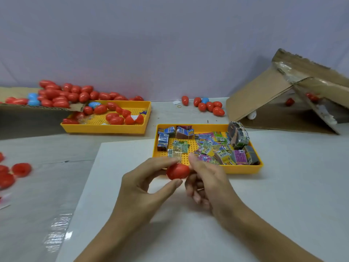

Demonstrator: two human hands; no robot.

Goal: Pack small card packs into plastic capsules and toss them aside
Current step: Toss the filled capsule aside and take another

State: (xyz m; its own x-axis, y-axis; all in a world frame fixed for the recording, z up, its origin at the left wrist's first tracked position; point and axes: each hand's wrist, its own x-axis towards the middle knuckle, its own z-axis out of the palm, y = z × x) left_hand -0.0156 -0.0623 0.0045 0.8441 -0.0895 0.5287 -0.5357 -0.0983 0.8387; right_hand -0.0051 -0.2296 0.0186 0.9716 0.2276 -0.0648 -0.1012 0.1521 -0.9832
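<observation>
Here, red capsule (177,171) — long axis left-right — pinched between left hand (143,184) and right hand (205,183), 2 hands together.

The pale grey worktop (188,114) carries a white flat board (283,186) in front. On the worktop lie two yellow perforated plastic trays (105,127), a tilted brown cardboard box (264,99), a small group of red plastic capsules (209,106) near the wall, and more red capsules (11,174) at the left edge.
</observation>
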